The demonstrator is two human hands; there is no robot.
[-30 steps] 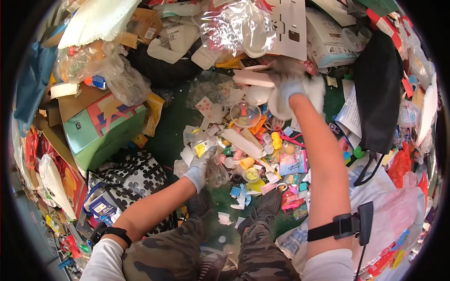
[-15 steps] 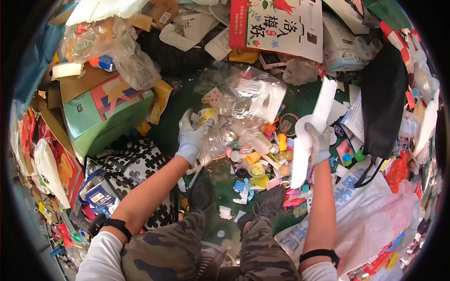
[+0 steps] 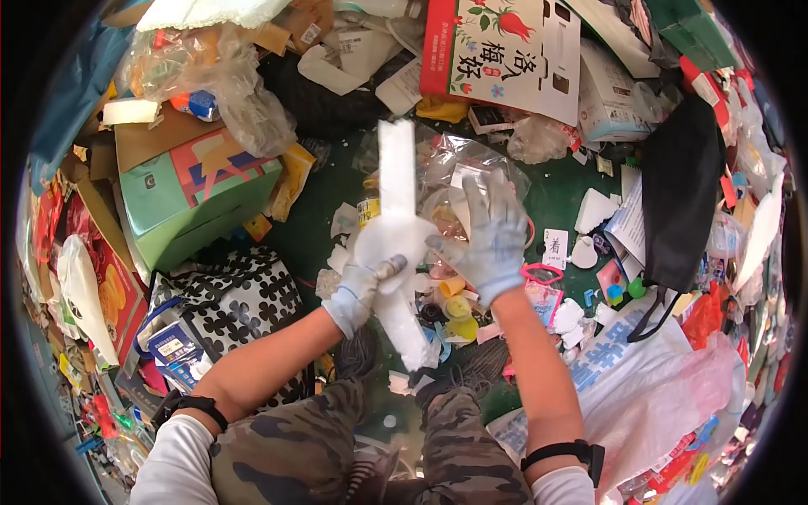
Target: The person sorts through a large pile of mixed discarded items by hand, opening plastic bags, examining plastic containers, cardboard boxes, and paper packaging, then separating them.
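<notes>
My left hand [image 3: 360, 293], in a pale work glove, grips a long white foam piece [image 3: 397, 172] with a round middle, its thumb across the lower side of the round part. The foam stands lengthwise in front of me above the pile. My right hand [image 3: 495, 248], gloved too, is spread with its fingers stretched forward and holds nothing. Beneath it lie a clear plastic bag [image 3: 459, 156], a yellow cup-like piece [image 3: 459, 306] and several small plastic bits, partly hidden by the hand and foam. A yellow-labelled container [image 3: 368, 210] shows left of the foam.
To the left stand a green box [image 3: 194, 202] and a black-and-white clover-patterned bag [image 3: 252, 295]. A black cloth [image 3: 686, 194] and a white woven sack [image 3: 606, 370] lie at the right. A red-and-white carton [image 3: 505, 59] sits at the back, on the green surface's far side.
The white foam piece has passed from my right hand to my left and moved to the middle. My right hand has opened and moved left over the small items.
</notes>
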